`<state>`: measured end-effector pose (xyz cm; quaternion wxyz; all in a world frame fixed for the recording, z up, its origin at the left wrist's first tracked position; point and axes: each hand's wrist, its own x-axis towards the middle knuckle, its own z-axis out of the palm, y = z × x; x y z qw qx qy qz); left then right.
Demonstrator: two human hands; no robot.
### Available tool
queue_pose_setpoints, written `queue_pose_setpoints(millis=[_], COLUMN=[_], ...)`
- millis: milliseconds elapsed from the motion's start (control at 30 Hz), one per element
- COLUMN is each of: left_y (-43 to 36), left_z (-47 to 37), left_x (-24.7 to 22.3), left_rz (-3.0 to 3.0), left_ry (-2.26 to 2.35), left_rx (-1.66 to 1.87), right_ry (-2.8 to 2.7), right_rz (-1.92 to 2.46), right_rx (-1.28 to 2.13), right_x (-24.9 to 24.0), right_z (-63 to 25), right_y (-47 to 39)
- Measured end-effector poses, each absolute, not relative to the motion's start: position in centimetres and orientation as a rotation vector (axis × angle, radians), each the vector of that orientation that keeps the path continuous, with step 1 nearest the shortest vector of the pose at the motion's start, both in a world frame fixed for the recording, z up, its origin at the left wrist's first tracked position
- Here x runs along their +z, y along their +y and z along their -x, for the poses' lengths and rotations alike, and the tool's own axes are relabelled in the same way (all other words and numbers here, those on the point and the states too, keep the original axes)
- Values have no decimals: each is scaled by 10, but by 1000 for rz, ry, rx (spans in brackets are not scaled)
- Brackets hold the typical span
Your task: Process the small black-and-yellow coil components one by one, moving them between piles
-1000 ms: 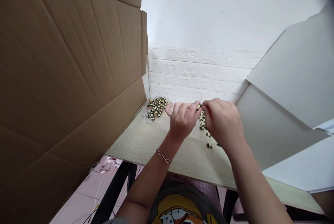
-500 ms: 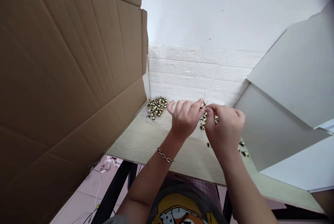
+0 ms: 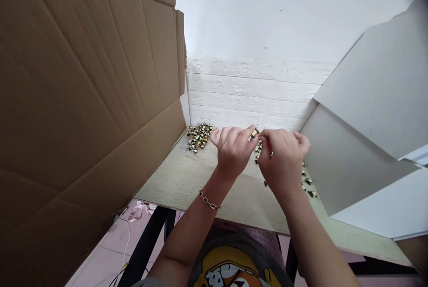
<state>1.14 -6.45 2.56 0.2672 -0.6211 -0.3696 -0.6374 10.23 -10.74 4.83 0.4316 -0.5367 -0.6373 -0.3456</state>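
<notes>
At the table's (image 3: 187, 184) back left corner, a pile of small parts (image 3: 200, 136) is being held up. Over the table, one black-and-yellow part (image 3: 254, 133) is being pinched by the left hand (image 3: 236, 151). Just beside it, the right hand's (image 3: 284, 157) fingertips are being pressed together; whether anything is being pinched there cannot be told.

Parts (image 3: 199, 137), pale yellow and black; table (image 3: 194, 180), pale wood-grained; wall (image 3: 234, 85), white, brick-patterned below; cardboard (image 3: 100, 77), brown; bracelet (image 3: 213, 206), silver; floor (image 3: 96, 260), tiled pink.

Gap between cardboard (image 3: 110, 68) and left hand (image 3: 233, 151)
</notes>
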Motion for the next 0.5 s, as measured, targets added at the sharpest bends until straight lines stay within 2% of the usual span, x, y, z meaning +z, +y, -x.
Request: queue_pose_setpoints(millis=[500], left_y=[-69], left_z=[-4], left_x=[30], left_rz=[2042], left_ry=[-1090], left_rx=[-1809], right_ry=[-1858], right_rz=[1151], right_rx=[-1096], right_x=[70], right_z=[-130], right_y=[-92])
